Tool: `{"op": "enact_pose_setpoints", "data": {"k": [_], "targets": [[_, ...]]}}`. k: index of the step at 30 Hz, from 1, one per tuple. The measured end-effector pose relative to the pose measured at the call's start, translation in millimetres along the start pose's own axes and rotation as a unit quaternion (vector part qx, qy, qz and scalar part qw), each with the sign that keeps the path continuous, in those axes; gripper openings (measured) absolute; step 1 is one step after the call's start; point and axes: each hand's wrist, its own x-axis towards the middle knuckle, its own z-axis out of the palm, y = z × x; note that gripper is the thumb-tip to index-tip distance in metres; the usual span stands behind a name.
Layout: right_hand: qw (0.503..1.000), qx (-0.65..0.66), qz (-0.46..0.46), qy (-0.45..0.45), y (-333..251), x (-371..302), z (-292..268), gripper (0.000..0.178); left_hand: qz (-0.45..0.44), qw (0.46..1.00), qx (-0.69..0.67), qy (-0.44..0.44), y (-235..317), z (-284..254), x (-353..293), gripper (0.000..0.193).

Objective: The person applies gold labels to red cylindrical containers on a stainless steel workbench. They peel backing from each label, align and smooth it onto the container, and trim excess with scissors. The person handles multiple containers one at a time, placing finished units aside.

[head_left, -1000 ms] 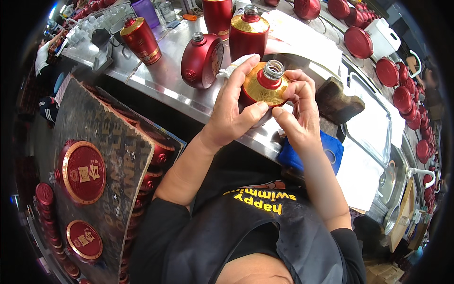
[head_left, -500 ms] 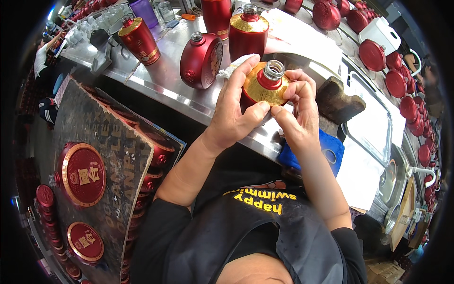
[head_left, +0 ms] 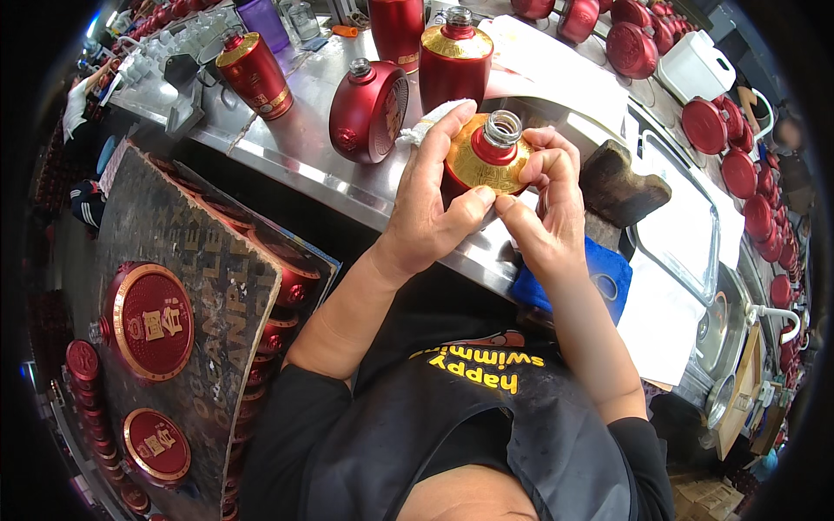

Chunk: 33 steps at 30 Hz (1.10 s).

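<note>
Between my hands is a red bottle [head_left: 489, 161] with a gold shoulder and an uncapped, threaded glass neck. My left hand [head_left: 432, 187] wraps its left side, thumb pressed on the lower edge of the gold shoulder. On the other side my right hand [head_left: 552, 195] grips it, the two thumb tips almost meeting at the front. A white cloth [head_left: 434, 122] shows by my left fingers. Just beyond stand a round, flat red bottle [head_left: 369, 111] and a taller red bottle with gold shoulder [head_left: 455, 62]. The held bottle's lower body is mostly hidden.
Another red bottle [head_left: 254, 76] stands left on the metal bench [head_left: 304, 169]. A worn dark block [head_left: 621, 184] and a blue cloth [head_left: 608, 280] sit right of my hands. Red bottles line a conveyor [head_left: 647, 91] at far right. A board [head_left: 208, 347] carries round red bottles at left.
The red bottles on the conveyor at the right have shifted along it. My hands and the held bottle look almost the same.
</note>
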Motion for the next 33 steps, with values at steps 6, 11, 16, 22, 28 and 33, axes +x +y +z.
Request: {"op": "enact_pose_setpoints", "data": {"k": [6,11,16,22,28,33], "targets": [[1.000,-0.001,0.002,0.000,0.4,0.4,0.2,0.030,-0.004,1.000,-0.005,0.003,1.4,0.4,-0.8,0.074],[1.000,0.000,0.005,0.000,-0.6,0.4,0.1,0.030,0.025,0.999,0.020,0.012,0.0,0.5,0.3,0.075],[1.000,0.004,0.002,-0.003,-0.8,0.2,-0.4,0.029,0.005,1.000,0.004,0.009,0.5,1.0,-0.5,0.075],[1.000,0.025,0.009,-0.008,0.4,0.4,-1.1,0.027,-0.013,1.000,-0.011,0.009,1.9,1.0,-1.2,0.073],[0.999,0.038,0.010,-0.011,0.4,0.5,-1.8,0.026,0.004,1.000,-0.013,0.005,-0.3,1.0,-0.7,0.070],[0.999,0.038,0.011,-0.011,0.1,0.6,-2.0,0.027,0.007,1.000,-0.006,0.006,-1.7,0.9,-1.0,0.070]]}}
